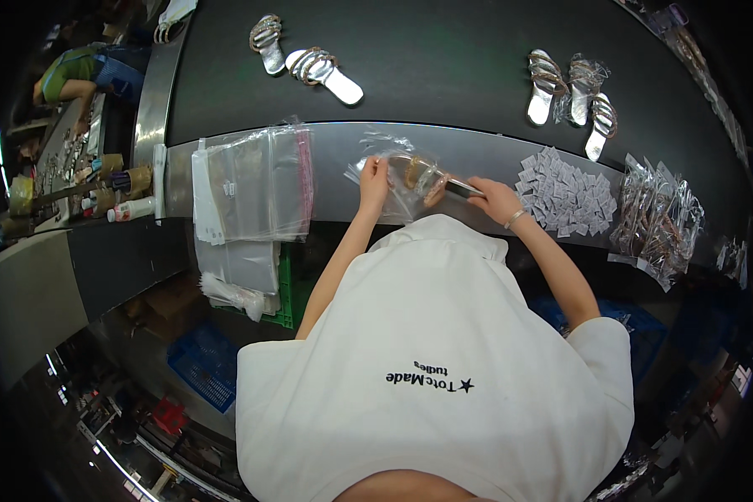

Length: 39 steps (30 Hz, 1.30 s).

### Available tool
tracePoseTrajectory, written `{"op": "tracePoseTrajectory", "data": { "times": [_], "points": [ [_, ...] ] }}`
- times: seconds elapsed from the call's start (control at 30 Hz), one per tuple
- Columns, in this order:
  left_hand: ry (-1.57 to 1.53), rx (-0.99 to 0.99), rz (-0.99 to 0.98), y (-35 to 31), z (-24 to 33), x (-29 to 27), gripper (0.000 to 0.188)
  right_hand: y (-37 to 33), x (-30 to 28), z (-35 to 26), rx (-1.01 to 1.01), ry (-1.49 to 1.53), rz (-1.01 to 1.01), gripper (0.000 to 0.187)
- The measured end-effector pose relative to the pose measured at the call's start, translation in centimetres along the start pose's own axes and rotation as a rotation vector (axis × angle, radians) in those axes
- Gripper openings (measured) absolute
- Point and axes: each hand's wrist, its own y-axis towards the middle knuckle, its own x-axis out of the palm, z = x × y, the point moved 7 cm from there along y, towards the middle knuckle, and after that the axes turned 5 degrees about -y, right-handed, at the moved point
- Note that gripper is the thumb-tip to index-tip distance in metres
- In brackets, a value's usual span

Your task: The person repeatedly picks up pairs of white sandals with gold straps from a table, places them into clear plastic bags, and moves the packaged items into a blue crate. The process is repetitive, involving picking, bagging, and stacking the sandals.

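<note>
My left hand [375, 186] pinches the edge of a clear plastic bag [400, 202] over the metal ledge in front of me. My right hand [497, 201] grips one end of a strappy sandal [462, 186]. The sandal's strapped part lies at the bag, with shiny plastic around it; how deep it sits inside I cannot tell. To the left lies a stack of flat clear bags [263, 192]. Close by my right hand is a pile of small pale packets [566, 194].
On the dark belt [435, 58] lie a pair of silver sandals [330, 75] at left and several more [544, 88] at right. Plastic-wrapped sandals [659, 213] are heaped at the ledge's right end. A blue crate [202, 366] stands below left. Another person [75, 75] works at far left.
</note>
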Motion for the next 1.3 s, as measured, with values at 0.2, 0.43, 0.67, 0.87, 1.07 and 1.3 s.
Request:
{"op": "tracePoseTrajectory", "data": {
  "times": [0.2, 0.43, 0.67, 0.87, 1.07, 1.3],
  "points": [
    [0.713, 0.753, -0.270, -2.9, 7.9, 3.1, 0.008, 1.5, -0.8, -2.3, 0.173, -0.089, -0.196, 0.022],
    [0.930, 1.111, -0.513, -6.2, 17.3, 5.6, 0.010, 4.4, 1.4, -4.4, 0.681, 1.356, -0.193, 0.019],
    [0.543, 0.831, -0.258, -6.0, 18.3, 6.7, 0.008, 13.2, -1.5, -1.2, 0.360, 1.198, 0.494, 0.029],
    [-0.207, 0.172, 0.195, -1.5, 12.1, -4.0, 0.017, 16.8, 1.0, 1.0, 0.526, 0.869, 0.254, 0.028],
    [-0.708, 0.042, 0.461, -1.5, 9.4, -8.1, 0.030, 18.9, 2.6, -17.3, -0.094, 0.613, -0.063, 0.025],
    [-1.340, 0.279, 0.359, -1.9, 16.7, -15.6, 0.007, 34.2, 8.5, -18.0, -0.110, 0.572, -0.194, 0.021]
  ]
}}
